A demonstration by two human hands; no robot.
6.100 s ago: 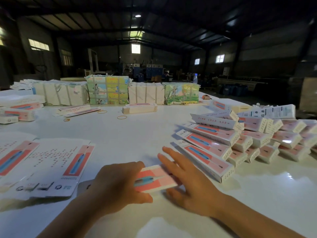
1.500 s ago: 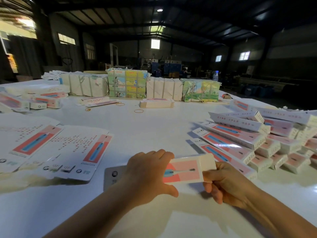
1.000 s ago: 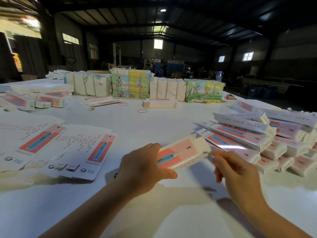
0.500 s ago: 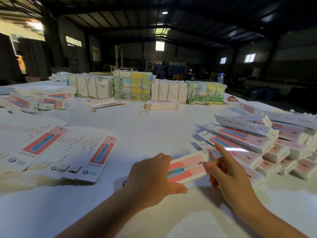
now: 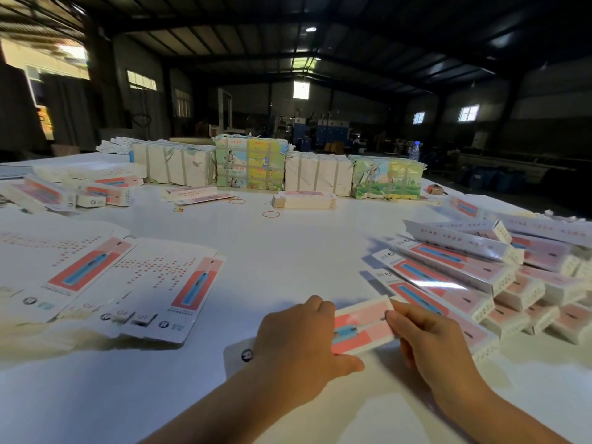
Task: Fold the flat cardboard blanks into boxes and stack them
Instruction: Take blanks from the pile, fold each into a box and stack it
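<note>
Both hands on one pink box, low over the near-centre of the white bench. Left hand wraps its left end, thumb along the near edge; right hand pinches the right end. Folded boxes piled right, flat blanks left.

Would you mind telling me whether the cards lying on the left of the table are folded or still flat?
Flat. The cards lie spread and overlapping on the table, whole printed faces showing, no sides raised.
</note>
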